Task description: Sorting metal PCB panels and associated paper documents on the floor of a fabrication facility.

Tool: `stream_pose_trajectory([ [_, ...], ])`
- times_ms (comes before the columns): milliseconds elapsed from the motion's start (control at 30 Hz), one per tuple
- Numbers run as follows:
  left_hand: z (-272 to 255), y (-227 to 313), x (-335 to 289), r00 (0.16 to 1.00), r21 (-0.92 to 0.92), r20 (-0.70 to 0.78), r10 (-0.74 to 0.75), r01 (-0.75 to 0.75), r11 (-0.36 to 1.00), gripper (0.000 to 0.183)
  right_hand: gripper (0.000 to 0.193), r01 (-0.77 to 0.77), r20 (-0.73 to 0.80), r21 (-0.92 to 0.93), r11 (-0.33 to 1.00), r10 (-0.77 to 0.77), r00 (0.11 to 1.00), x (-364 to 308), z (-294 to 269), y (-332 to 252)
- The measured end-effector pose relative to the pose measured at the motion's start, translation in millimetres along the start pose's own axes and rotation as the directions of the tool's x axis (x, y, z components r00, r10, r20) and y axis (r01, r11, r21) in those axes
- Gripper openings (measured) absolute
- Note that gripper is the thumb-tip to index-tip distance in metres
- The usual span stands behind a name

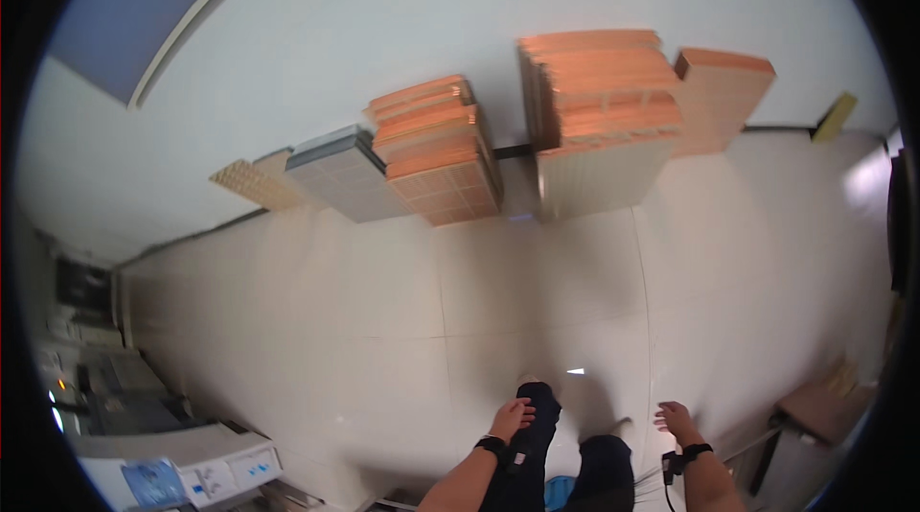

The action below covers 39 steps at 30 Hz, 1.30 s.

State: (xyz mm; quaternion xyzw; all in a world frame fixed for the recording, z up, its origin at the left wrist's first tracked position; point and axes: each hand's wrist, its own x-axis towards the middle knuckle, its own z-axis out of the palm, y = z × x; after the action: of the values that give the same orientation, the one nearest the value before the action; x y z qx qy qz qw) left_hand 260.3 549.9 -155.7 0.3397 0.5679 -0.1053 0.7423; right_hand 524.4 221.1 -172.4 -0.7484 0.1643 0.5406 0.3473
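Note:
I look down a pale tiled floor [402, 320] toward a wall. My left hand [511, 418] hangs low at the bottom middle, fingers loosely curled, holding nothing, a dark band on its wrist. My right hand [676, 419] is a little to the right, also holding nothing, fingers slightly apart, with a dark wrist strap. Between them my dark trouser legs [565, 454] show above the floor. Neither hand touches any object.
Stacks of orange tiles [436, 148] and taller orange and beige tile stacks [599, 119] lean against the white wall ahead, with a grey tile stack [345, 172] and tan tiles [254, 181] beside them. A white machine [182, 459] stands at lower left. A dark stand [815, 416] sits at lower right.

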Motion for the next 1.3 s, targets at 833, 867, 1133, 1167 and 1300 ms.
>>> stream_pose_trajectory([
  [833, -211, 309, 122, 0.928, -0.286, -0.247, 0.281, -0.346, 0.894, 0.03, 0.026, 0.585, 0.386, -0.48, 0.654, -0.441, 0.81, 161, 371, -509],
  [867, -218, 316, 133, 0.916, -0.226, -0.265, 0.301, -0.363, 0.904, 0.029, 0.025, 0.649, 0.367, -0.452, 0.612, -0.535, 0.761, 168, 384, -524],
  [1133, -290, 340, 241, 0.885, -0.112, -0.196, 0.422, -0.448, 0.887, 0.025, 0.026, 0.895, 0.366, -0.438, -0.084, -0.926, 0.093, 168, 497, -608],
  [1167, -300, 342, 254, 0.89, -0.115, -0.18, 0.418, -0.441, 0.89, 0.025, 0.028, 0.87, 0.363, -0.468, -0.159, -0.931, 0.025, 174, 508, -604],
  [1300, -344, 353, 319, 0.817, -0.044, -0.141, 0.559, -0.57, 0.821, 0.025, 0.033, 0.718, 0.416, -0.587, -0.374, -0.9, -0.129, 203, 534, -589],
])
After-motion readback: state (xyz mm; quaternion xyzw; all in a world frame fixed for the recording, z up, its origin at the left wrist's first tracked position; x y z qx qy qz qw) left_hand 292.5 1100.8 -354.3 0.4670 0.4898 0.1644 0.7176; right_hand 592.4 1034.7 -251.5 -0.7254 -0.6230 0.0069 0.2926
